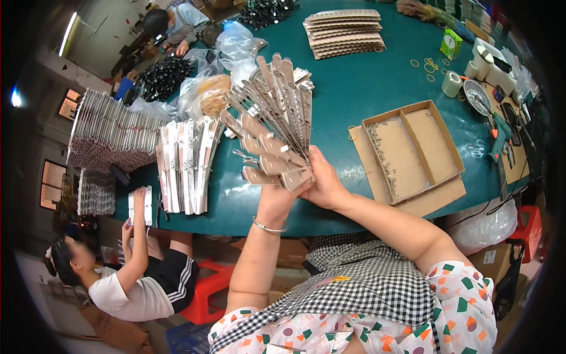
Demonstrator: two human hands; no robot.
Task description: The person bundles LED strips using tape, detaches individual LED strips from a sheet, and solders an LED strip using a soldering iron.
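We're gathering, it seems: our left hand (pixel 282 199) and right hand (pixel 326 182) both grip the base of a fanned bundle of flat brown-and-silver strips (pixel 289 124) over the smooth green tabletop (pixel 345 94); next, evening those splayed ends would call for steady pressure.

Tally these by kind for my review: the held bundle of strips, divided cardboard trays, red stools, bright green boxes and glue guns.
Held bundle of strips: 1
Divided cardboard tray: 1
Red stools: 2
Bright green box: 1
Glue gun: 1
Total: 6
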